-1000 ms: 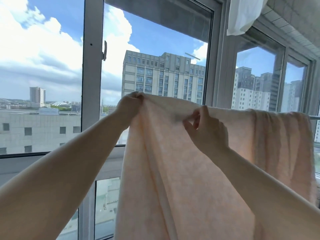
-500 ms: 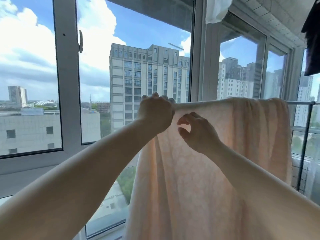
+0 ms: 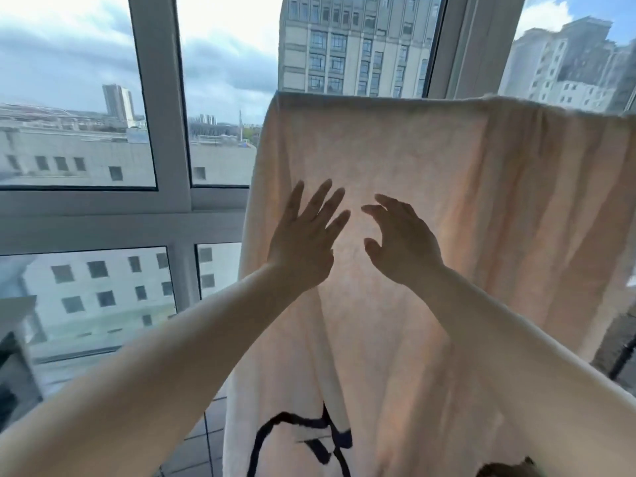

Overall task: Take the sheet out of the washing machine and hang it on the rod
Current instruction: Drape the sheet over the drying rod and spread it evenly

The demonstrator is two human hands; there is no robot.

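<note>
Reaching up at frame centre, the left hand has fingers spread straight; the right hand has fingers loosely curved, gripping nothing. Contact with the cloth cannot be confirmed. Behind them the pale peach sheet hangs draped, filling centre and right. Beyond, window frame and high-rise building.

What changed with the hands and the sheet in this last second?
Both hands let go of the sheet's top edge and dropped lower; the left hand and the right hand are now spread open before the cloth. The sheet stayed draped over the rod.
</note>
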